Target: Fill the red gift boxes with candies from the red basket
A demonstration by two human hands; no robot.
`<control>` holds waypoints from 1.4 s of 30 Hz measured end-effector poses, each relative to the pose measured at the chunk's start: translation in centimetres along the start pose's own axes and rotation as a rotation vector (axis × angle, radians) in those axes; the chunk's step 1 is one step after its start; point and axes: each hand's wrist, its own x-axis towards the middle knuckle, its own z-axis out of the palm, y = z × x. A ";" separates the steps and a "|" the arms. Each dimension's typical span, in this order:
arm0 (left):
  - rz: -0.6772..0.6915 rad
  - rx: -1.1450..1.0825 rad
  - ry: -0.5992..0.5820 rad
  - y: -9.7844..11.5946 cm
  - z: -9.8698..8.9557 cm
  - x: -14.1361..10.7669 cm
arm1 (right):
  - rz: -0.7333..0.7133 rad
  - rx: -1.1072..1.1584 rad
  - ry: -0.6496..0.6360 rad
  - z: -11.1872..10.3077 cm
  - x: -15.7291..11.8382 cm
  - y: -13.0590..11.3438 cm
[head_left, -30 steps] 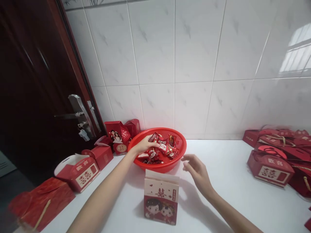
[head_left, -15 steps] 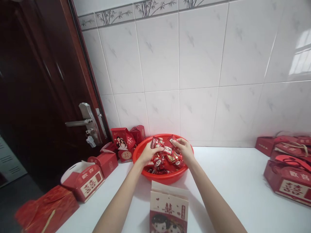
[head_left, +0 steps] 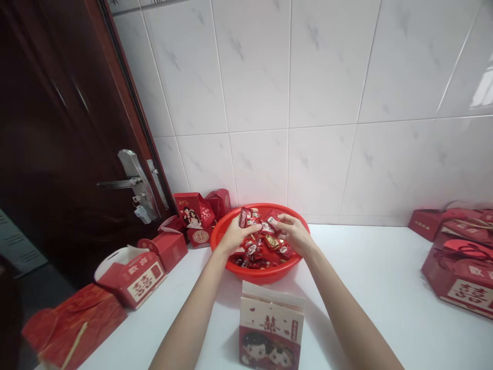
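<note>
Both hands are over a round red plastic basket [head_left: 259, 276] that holds several wrapped candies [head_left: 252, 249] in red and gold. My left hand [head_left: 235, 235] is closed on a few red-wrapped candies at the basket's left side, thumb laid across them. My right hand [head_left: 295, 232] pinches a red candy packet [head_left: 271, 219] between thumb and fingers, close to the left hand's candies. In front of the basket, between my forearms, stands an upright cream and red paper gift box [head_left: 270, 329] with cartoon figures; its top looks open.
Red gift boxes [head_left: 133, 277] line the left side of the white table [head_left: 358, 277], with a couple box [head_left: 194, 211] behind. More red boxes [head_left: 460, 277] are at the right. A tiled wall [head_left: 323, 169] closes the back; a dark door [head_left: 73, 128] is at left.
My view has tilted slightly down. The right hand has moved its candy packet slightly nearer to the left hand, which keeps its hold on the candies.
</note>
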 end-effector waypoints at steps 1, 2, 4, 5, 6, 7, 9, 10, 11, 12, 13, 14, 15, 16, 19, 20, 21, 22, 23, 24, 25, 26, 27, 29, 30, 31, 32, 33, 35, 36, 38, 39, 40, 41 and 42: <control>-0.030 -0.019 -0.011 0.1 0.0 0.0 | -0.008 -0.005 0.027 0.0 0.1 0.1; -0.058 -0.044 -0.016 0.1 0.0 0.1 | -0.015 -0.006 0.051 0.0 0.1 0.1; -0.123 -0.105 -0.016 0.3 -0.2 0.2 | -0.032 -0.001 0.093 0.0 0.2 0.1; -0.160 -0.136 -0.015 0.4 -0.3 0.4 | -0.037 0.005 0.108 0.0 0.2 0.1; -0.199 -0.164 -0.014 0.4 -0.4 0.5 | -0.042 0.013 0.121 0.0 0.2 0.0; -0.234 -0.185 -0.014 0.5 -0.4 0.6 | -0.048 0.022 0.129 0.0 0.2 0.0; -0.279 -0.204 -0.002 0.6 -0.6 0.7 | -0.057 0.036 0.133 -0.1 0.2 0.0; -0.290 -0.204 0.010 0.7 -0.6 0.7 | -0.060 0.038 0.133 -0.1 0.2 0.0; -0.299 -0.199 0.019 0.7 -0.6 0.6 | -0.062 0.038 0.131 -0.1 0.2 0.0; -0.305 -0.188 0.022 0.7 -0.6 0.6 | -0.059 0.033 0.129 -0.2 0.2 0.0; -0.305 -0.165 0.020 0.7 -0.6 0.5 | -0.053 0.025 0.122 -0.2 0.2 0.0; -0.296 -0.132 0.017 0.7 -0.6 0.4 | -0.046 0.016 0.116 -0.2 0.2 0.1; -0.275 -0.091 0.011 0.6 -0.6 0.2 | -0.040 0.007 0.109 -0.2 0.2 0.1; -0.245 -0.045 0.004 0.6 -0.6 0.1 | -0.035 -0.001 0.105 -0.2 0.2 0.1; -0.125 0.078 0.008 0.3 -0.6 0.0 | -0.036 -0.010 0.109 0.0 0.1 0.1; -0.089 0.114 0.015 0.2 -0.6 0.0 | -0.039 -0.008 0.110 0.0 0.0 0.0; -0.059 0.150 0.022 0.1 -0.7 0.0 | -0.038 -0.008 0.104 0.1 0.0 0.0; -0.038 0.185 0.024 -0.1 -0.8 0.1 | -0.035 -0.011 0.095 0.1 -0.1 -0.1; -0.027 0.218 0.021 -0.2 -0.9 0.2 | -0.027 -0.019 0.081 0.1 -0.1 -0.1; -0.031 0.243 0.016 -0.3 -0.9 0.3 | -0.019 -0.031 0.067 0.1 -0.1 -0.1; -0.048 0.255 0.010 -0.4 -1.0 0.4 | -0.010 -0.046 0.055 0.1 -0.1 -0.1; -0.075 0.252 0.004 -0.5 -1.0 0.4 | -0.004 -0.059 0.048 0.0 -0.1 -0.1; -0.106 0.234 0.000 -0.5 -1.1 0.5 | -0.001 -0.068 0.046 0.0 0.0 0.0; -0.168 0.180 -0.010 -0.4 -1.0 0.5 | 0.000 -0.074 0.046 -0.1 0.1 0.1; -0.195 0.156 -0.021 -0.3 -1.0 0.5 | -0.002 -0.073 0.048 -0.1 0.1 0.1; -0.220 0.144 -0.034 -0.2 -1.0 0.5 | -0.004 -0.071 0.049 -0.1 0.1 0.2; -0.242 0.144 -0.045 -0.1 -0.9 0.4 | -0.008 -0.068 0.048 -0.1 0.1 0.2; -0.256 0.153 -0.056 -0.1 -0.9 0.3 | -0.012 -0.064 0.047 0.0 0.0 0.2; -0.235 0.172 -0.068 0.0 -0.8 0.1 | -0.014 -0.056 0.043 0.1 -0.1 0.1; -0.203 0.173 -0.065 0.1 -0.8 0.0 | -0.011 -0.053 0.042 0.1 -0.2 0.0; -0.127 0.159 -0.038 0.1 -0.7 -0.1 | -0.003 -0.048 0.050 0.2 -0.2 -0.1; -0.099 0.149 -0.021 0.1 -0.7 -0.1 | -0.001 -0.045 0.056 0.2 -0.3 -0.1; -0.085 0.141 -0.004 0.1 -0.7 -0.1 | 0.000 -0.042 0.060 0.2 -0.3 -0.1; -0.083 0.136 0.009 0.1 -0.7 -0.1 | -0.001 -0.039 0.059 0.2 -0.3 -0.2; -0.091 0.133 0.015 0.2 -0.7 -0.1 | -0.001 -0.038 0.054 0.2 -0.3 -0.2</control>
